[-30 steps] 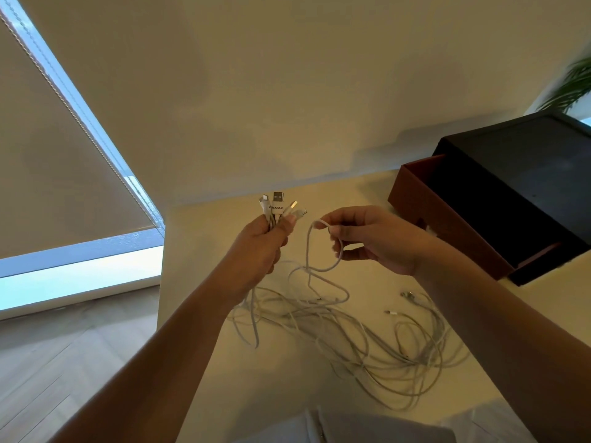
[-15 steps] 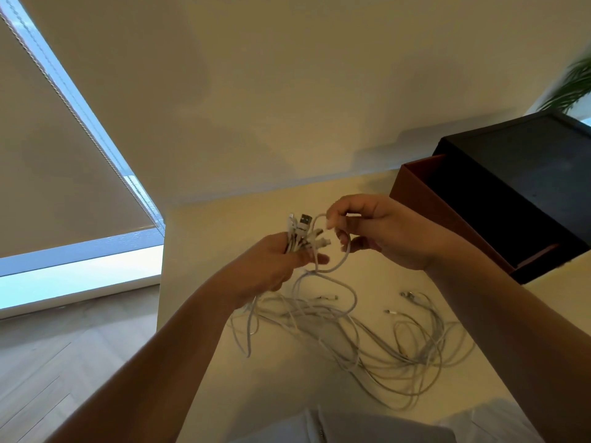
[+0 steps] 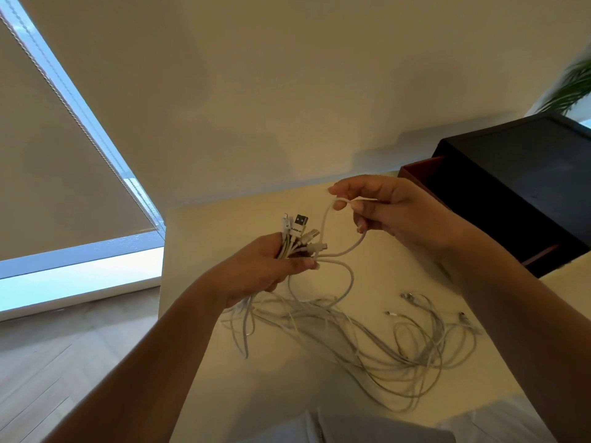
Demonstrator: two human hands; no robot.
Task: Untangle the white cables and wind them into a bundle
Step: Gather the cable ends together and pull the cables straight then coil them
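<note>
My left hand (image 3: 265, 270) grips a fistful of thin white rubbery cables (image 3: 351, 334), plug ends (image 3: 300, 231) up. My right hand (image 3: 383, 212) pinches one smooth loop (image 3: 339, 238). The rest sprawls tangled over the matte cream table (image 3: 204, 238).

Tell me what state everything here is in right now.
left hand, gripping a bunch of plug ends, plugs upward.
right hand, pinching one raised cable loop.
white cables, tangled, mostly lying on the table.
dark box, red-brown tray slid out.
blind, lowered, gap at bottom.

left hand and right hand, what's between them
One loop of white cable runs from the left hand up to the right hand, which pinches it; head view.
</note>
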